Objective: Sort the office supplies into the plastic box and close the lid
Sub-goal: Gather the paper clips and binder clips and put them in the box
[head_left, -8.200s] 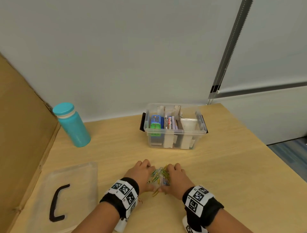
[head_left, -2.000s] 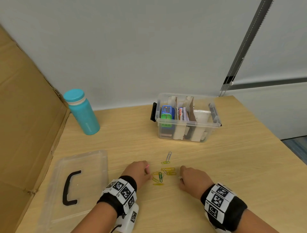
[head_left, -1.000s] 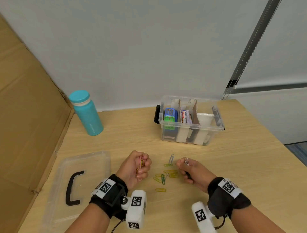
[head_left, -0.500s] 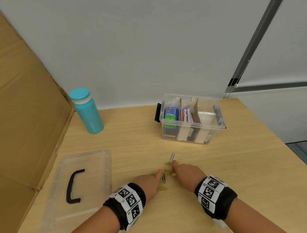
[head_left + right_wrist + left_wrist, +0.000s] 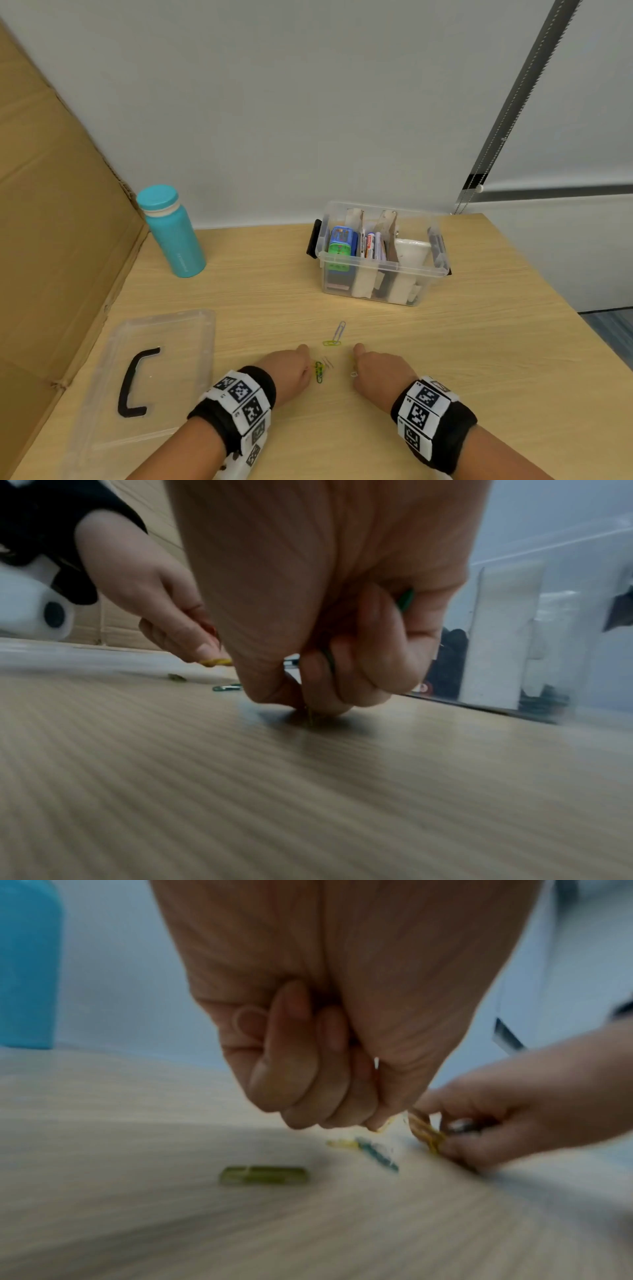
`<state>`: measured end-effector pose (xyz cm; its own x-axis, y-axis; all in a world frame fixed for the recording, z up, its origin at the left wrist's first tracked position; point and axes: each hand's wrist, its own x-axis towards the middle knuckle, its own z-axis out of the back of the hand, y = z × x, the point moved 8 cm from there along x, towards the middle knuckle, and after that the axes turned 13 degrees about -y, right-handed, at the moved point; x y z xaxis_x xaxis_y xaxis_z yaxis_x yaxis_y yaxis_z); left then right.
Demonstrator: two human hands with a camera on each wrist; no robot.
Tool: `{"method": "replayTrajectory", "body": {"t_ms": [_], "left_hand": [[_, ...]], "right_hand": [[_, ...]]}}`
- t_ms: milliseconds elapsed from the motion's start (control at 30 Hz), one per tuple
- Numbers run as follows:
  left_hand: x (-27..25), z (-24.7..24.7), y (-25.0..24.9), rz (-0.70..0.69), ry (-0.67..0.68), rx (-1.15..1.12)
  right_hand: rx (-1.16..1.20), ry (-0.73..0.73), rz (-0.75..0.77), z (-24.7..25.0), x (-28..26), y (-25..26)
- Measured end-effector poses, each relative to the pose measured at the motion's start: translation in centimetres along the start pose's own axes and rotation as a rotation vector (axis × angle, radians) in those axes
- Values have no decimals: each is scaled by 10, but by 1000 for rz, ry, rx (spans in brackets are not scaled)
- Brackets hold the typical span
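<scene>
Several coloured paper clips (image 5: 319, 371) lie on the wooden table between my hands, with a silver clip (image 5: 338, 330) and a yellow-green clip (image 5: 331, 343) just beyond. My left hand (image 5: 294, 370) is curled, knuckles up, and pinches a yellow clip (image 5: 215, 662) at its fingertips. My right hand (image 5: 375, 371) is also curled; it keeps a green clip (image 5: 405, 599) in its palm and pinches another clip (image 5: 310, 713) against the table. The open clear plastic box (image 5: 428, 272) stands farther back with supplies inside. Its lid (image 5: 191, 329) lies at the left.
A teal bottle (image 5: 173, 233) stands at the back left. A cardboard sheet (image 5: 51, 212) leans along the table's left side. The table's right edge (image 5: 561, 301) drops to the floor. A green clip (image 5: 263, 1175) lies nearest my left wrist.
A second ago both hands were raised and turned up with clips in them. They have come back down to the table, and fewer clips lie between them.
</scene>
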<state>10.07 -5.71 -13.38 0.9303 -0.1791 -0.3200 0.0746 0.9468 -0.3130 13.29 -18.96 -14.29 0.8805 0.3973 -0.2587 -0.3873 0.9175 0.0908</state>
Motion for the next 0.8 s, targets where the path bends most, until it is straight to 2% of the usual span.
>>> {"method": "replayTrajectory", "body": {"t_ms": [133, 267, 333, 433, 533, 667, 800], "left_hand": [[8, 28, -11, -36, -149, -184], [25, 60, -38, -70, -253, -250], [36, 79, -59, -86, -293, -256], [58, 108, -92, -113, -339, -243], [87, 136, -125, -91, -378, -194], [146, 144, -158, 19, -341, -27], [175, 141, -184, -6, -305, 177]], "right_hand": [[124, 53, -10, -2, -4, -19], [276, 92, 59, 6, -12, -33], [386, 29, 64, 29, -11, -49], [572, -183, 16, 92, -4, -84], [632, -332, -31, 152, 8, -118], [688, -424, -82, 190, 23, -150], [684, -399, -109, 184, 25, -163]]}}
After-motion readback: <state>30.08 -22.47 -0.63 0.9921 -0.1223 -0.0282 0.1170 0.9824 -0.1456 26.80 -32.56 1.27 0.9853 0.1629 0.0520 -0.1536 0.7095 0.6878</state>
